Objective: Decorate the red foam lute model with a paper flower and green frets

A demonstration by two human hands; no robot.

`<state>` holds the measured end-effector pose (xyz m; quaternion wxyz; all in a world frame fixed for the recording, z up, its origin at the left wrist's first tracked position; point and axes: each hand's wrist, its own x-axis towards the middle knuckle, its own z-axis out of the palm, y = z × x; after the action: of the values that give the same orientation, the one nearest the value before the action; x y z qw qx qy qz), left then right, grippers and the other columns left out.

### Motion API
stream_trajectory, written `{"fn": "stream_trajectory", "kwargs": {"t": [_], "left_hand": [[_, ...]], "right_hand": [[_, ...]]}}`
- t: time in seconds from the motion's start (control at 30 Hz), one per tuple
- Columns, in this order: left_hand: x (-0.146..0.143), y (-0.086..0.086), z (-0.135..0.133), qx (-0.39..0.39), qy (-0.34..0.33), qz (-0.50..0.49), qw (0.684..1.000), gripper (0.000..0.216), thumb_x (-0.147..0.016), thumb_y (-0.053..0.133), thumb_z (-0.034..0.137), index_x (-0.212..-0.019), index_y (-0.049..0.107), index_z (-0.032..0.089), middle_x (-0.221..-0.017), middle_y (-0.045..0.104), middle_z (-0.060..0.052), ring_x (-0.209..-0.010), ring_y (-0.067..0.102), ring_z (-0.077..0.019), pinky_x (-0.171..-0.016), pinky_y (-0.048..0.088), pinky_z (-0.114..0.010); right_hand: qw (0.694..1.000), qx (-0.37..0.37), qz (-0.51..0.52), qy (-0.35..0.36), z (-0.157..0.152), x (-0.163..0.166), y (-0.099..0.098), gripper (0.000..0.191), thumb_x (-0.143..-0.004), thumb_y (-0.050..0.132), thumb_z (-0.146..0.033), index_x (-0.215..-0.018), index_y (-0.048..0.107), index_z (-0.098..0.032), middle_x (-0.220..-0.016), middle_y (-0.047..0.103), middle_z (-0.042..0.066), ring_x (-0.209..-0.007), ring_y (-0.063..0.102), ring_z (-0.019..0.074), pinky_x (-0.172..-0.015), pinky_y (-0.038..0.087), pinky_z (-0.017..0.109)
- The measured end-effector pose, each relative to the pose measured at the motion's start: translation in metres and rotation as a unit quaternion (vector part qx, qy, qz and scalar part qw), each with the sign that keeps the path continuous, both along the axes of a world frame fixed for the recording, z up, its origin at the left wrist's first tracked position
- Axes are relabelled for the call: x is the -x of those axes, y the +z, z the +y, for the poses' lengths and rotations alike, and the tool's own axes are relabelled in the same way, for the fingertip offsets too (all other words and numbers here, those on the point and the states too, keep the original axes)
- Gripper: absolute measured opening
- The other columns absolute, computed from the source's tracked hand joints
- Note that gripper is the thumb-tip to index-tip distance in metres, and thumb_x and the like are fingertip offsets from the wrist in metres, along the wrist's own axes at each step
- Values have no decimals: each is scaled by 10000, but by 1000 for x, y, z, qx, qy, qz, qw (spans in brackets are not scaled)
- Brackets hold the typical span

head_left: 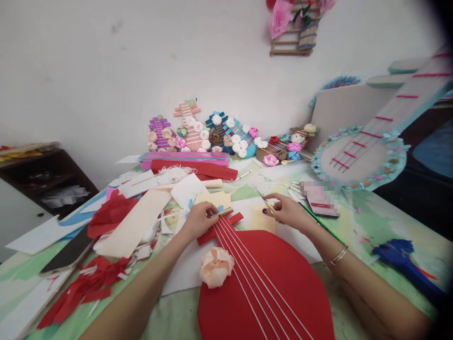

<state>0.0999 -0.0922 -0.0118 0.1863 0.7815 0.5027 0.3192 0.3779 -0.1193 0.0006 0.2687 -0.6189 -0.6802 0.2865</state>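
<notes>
A red paper lute (279,278) with white strings lies in front of me, its neck pointing away. A peach paper flower (216,267) sits on its left side. My left hand (202,219) is closed at the far end of the neck, pinching a small green strip (225,212) laid across it near the string ends. To the right of the neck, my right hand (288,213) is closed around slim gold-handled scissors (269,204), their tips pointing up and left, apart from the lute.
A blue glue gun (398,257) lies at right, near a phone (320,200). Red crepe paper (111,215), cream card (136,226) and scraps cover the left. Several small flower-trimmed instruments (193,130) lean on the wall; a larger white one (357,158) stands at right.
</notes>
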Motion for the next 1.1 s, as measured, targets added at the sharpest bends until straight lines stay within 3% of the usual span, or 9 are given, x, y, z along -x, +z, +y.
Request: {"fn": "stream_trajectory", "kwargs": {"t": [0.1,0.17,0.23,0.33,0.5,0.8,1.1], "left_hand": [[-9,14,-5,18,-3,-45,999,81,-705,533,214,-692,601,171,-689,672,-18,-615,601,-149,-582,462,-257],[-18,25,-11,72,-38,-131,988,78,-735,506,227,-754,554,169,-670,679,-16,-587,604,-138,-576,466,-251],[-27,33,-18,144,-79,-225,960,70,-754,488,219,-806,501,173,-597,662,-2,-525,577,-123,-552,451,-244],[-39,38,-29,200,-114,-318,920,86,-793,457,215,-863,472,168,-575,646,6,-493,548,-104,-536,421,-225],[-53,33,-41,248,-144,-392,874,107,-818,483,244,-870,476,150,-645,676,-39,-542,580,-116,-574,416,-236],[-58,32,-49,231,-162,-352,892,37,-792,467,140,-820,474,164,-625,683,-15,-565,606,-119,-594,407,-229],[-56,31,-49,226,-173,-355,890,46,-789,474,126,-812,486,164,-592,664,-1,-543,586,-107,-590,401,-220]], "right_hand": [[985,36,166,35,-10,10,7,488,-768,534,-411,-1197,414,-212,-586,433,-75,-465,412,78,-475,393,205],[975,39,209,67,-17,18,12,395,-764,545,-406,-1094,463,-204,-643,446,-57,-515,429,76,-522,430,211],[969,30,222,104,-24,24,14,297,-770,547,-424,-941,495,-186,-667,454,-40,-550,432,79,-533,426,207],[964,21,216,152,-35,30,17,307,-799,510,-482,-811,481,-177,-627,415,-46,-513,377,73,-475,351,196],[967,-8,188,171,-48,40,22,361,-738,601,-490,-687,461,-160,-611,379,-47,-545,312,73,-488,264,201],[972,-10,157,173,-47,42,19,436,-751,529,-582,-713,493,-150,-638,397,-26,-598,316,99,-523,247,222],[971,-13,163,174,-46,42,15,402,-750,562,-546,-706,492,-153,-611,375,-45,-568,297,85,-499,228,216]]}}
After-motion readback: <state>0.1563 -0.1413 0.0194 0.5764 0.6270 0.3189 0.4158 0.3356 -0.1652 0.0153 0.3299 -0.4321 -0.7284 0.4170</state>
